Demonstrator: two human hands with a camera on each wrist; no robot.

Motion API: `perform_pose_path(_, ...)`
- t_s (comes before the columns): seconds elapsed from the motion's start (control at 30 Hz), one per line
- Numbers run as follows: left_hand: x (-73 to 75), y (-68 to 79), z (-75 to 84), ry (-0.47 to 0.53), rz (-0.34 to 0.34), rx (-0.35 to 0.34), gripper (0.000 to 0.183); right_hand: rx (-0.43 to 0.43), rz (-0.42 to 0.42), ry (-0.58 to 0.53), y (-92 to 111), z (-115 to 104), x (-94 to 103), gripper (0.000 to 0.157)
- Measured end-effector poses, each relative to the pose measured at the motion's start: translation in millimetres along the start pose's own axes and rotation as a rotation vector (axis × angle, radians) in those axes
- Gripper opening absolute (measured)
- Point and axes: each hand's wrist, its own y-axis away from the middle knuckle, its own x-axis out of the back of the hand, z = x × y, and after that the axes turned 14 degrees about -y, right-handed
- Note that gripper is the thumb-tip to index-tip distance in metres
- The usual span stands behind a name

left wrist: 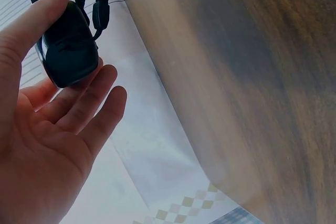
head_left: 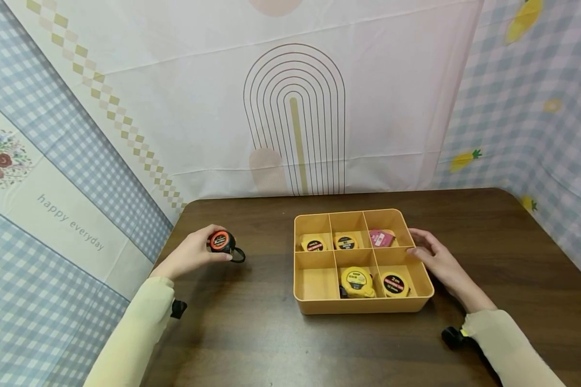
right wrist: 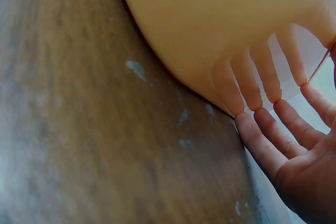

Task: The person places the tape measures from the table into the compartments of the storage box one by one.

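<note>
Over the left side of the table, my left hand [head_left: 193, 251] holds a black tape measure [head_left: 222, 242] with an orange ring round its face. Its black strap [head_left: 239, 255] loops out past the thumb. In the left wrist view the thumb and fingers grip the black case [left wrist: 70, 48]. At the divided yellow box [head_left: 363, 307], my right hand [head_left: 440, 264] grips the right wall, thumb at the rim and fingertips against the outside [right wrist: 226, 30]. Yellow tape measures [head_left: 358, 282] and a pink one [head_left: 381, 238] lie in its compartments.
The box stands on a dark wooden table [head_left: 266, 344], right of its middle. Behind the table hangs a pale patterned cloth [head_left: 198, 118], with blue checked cloth [head_left: 503, 107] at the sides. A small black device is on each wrist.
</note>
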Motion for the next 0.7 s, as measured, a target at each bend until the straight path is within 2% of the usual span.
perform_pose_path(0.47,0.6,-4.1,3.8,0.005,0.017,0.032,0.069,0.019,0.001,0.008,0.5,1.6,0.5,0.057)
perform_pose_path(0.7,-1.8,-6.8,6.7,0.006,0.017,0.012,0.067,0.014,-0.001,0.002,-0.1,2.2,0.5,0.058)
